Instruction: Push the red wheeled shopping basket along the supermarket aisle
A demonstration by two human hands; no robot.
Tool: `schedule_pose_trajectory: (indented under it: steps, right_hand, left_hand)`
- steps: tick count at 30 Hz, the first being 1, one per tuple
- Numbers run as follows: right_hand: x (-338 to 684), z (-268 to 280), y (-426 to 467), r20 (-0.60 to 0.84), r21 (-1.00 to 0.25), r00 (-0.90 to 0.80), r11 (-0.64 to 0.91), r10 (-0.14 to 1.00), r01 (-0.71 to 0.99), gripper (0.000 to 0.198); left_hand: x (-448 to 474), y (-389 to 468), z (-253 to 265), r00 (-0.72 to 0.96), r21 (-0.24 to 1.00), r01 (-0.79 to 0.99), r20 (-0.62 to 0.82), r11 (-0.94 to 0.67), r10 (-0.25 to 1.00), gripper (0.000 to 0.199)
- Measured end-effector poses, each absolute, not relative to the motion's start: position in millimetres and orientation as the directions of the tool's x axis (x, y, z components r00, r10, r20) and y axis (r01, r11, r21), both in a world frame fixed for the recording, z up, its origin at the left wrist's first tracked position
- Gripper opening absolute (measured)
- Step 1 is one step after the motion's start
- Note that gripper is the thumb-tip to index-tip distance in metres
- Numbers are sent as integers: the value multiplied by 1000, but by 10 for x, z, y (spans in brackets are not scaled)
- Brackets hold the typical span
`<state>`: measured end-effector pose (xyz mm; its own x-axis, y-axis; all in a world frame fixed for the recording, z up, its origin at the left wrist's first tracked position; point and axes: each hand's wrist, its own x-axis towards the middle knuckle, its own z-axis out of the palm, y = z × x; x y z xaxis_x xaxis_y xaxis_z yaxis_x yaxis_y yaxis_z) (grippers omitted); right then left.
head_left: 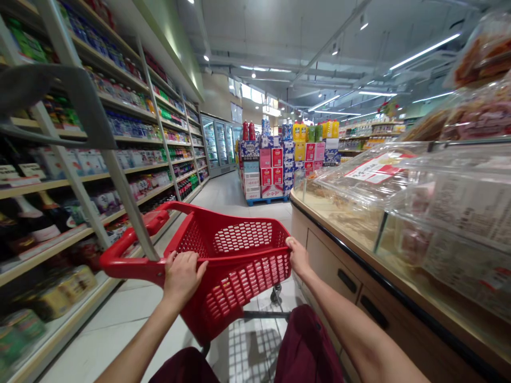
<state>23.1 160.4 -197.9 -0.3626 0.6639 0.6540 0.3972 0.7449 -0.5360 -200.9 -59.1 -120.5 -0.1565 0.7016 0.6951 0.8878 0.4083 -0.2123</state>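
Cart [235, 282] already grabbed, your left hand [183, 274] gripping at 11 o'clock, right hand [298, 256] at 1; not straightened yet imo.

Only blurred, unreadable print on the packaging label [377, 167] and stacked cartons [271, 158].

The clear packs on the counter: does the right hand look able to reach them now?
Probably yes, once the right hand leaves the red cart: the counter stands close beside, and the clear packs rise above its low transparent guard.

Red cart [231, 259], inner bottom hidden
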Motion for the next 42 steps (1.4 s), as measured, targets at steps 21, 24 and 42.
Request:
schedule_pose_trajectory:
  steps: [21,24,42]
  right_hand:
    - [-48,-1835,1360,706,-465,-481,853,519,238,42]
    - [-44,-1785,1372,693,-500,-441,821,571,277,41]
    - [-303,-2105,1048,759,-436,-486,893,433,116,57]
  left_hand:
    - [-1689,-502,-1194,-175,-216,893,640,394,748,25]
    - [-1627,-467,-1183,-170,-230,890,632,393,756,28]
    - [-1631,-528,-1025,-182,-304,893,428,331,885,27]
